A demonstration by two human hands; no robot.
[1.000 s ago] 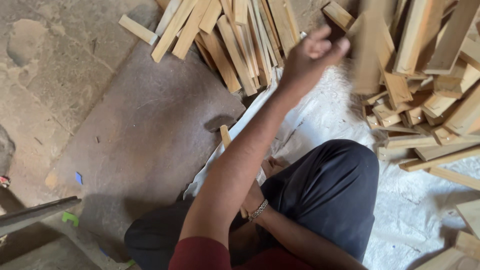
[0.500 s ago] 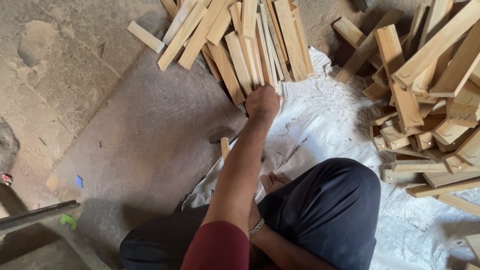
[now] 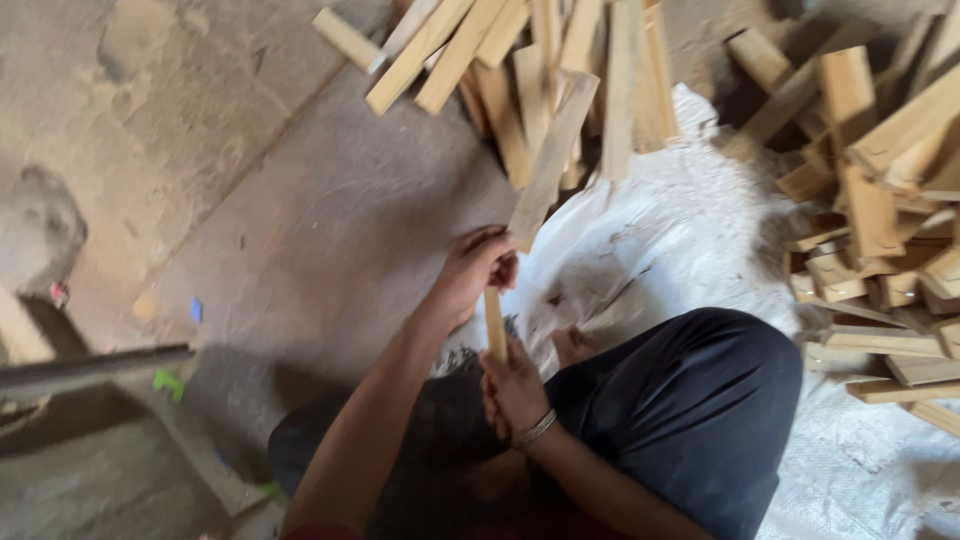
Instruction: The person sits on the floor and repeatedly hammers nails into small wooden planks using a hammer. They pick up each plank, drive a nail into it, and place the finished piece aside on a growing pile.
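Presently, the head view, the only one supplied, looks down on a seated person whose two hands meet at centre frame over a dark trouser leg [image 3: 690, 420].

Item held: a narrow wooden strip [image 3: 494, 322], pale and rectangular in section, standing nearly upright between the hands just left of the frame's centre. A second, broader wooden slat [image 3: 552, 160] slants from the left hand up toward the top centre; its lower end sits at the fingers, though motion blur leaves it unclear whether it is gripped or only touched.

Left hand [image 3: 472, 272]: the forearm runs up from the bottom left and the wrist is bent. The fingers are curled and the grip is closed about the upper end of the narrow strip.

Right hand [image 3: 512, 388]: it sits below the left, knuckles toward the camera, with a metal bangle [image 3: 534, 430] at the wrist. The grip is closed round the strip's lower end.

Surroundings: a pile of loose slats [image 3: 520, 60] lies fanned across the top centre. A heap of shorter offcuts [image 3: 880, 180] fills the right edge. A white woven sheet [image 3: 690, 230] lies under both, on the grey concrete floor [image 3: 250, 200].
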